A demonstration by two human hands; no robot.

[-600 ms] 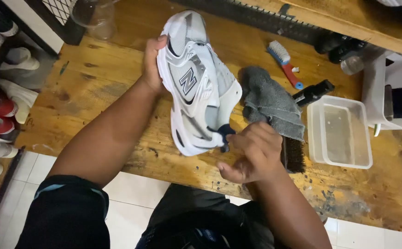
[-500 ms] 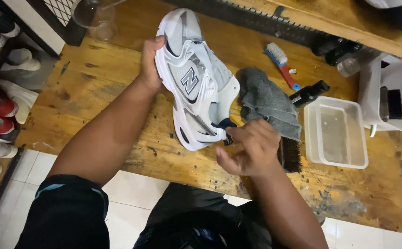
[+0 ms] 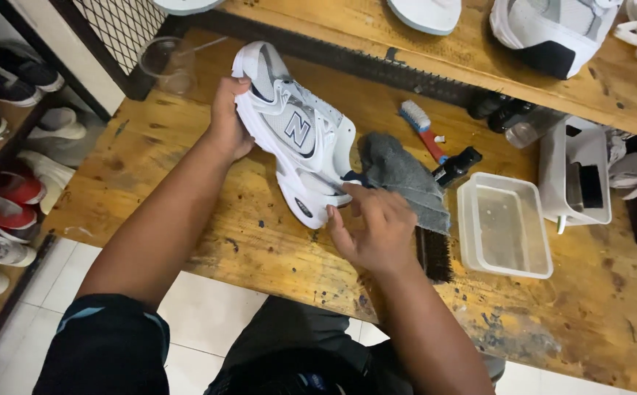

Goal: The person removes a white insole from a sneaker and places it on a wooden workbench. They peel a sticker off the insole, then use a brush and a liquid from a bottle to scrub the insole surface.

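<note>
My left hand [image 3: 227, 121] grips the toe end of a white and grey sneaker [image 3: 296, 135] and holds it tilted over the wooden table [image 3: 150, 153]. My right hand [image 3: 373, 227] is at the sneaker's heel, fingers touching its dark heel edge. A grey cloth [image 3: 402, 175] lies right beside that hand, partly under it. A dark bristle brush [image 3: 434, 252] sits just right of my right wrist.
A clear plastic tub of water [image 3: 505, 223] stands to the right. A red-handled brush [image 3: 421, 128], a black bottle [image 3: 459, 165] and a white container [image 3: 574, 179] lie behind. Shoes fill the floor rack at the left [image 3: 4, 183] and the upper shelf [image 3: 552, 29].
The sneaker has tipped a little more upright. My right hand has opened from a closed grip and now rests with fingers spread at the heel.
</note>
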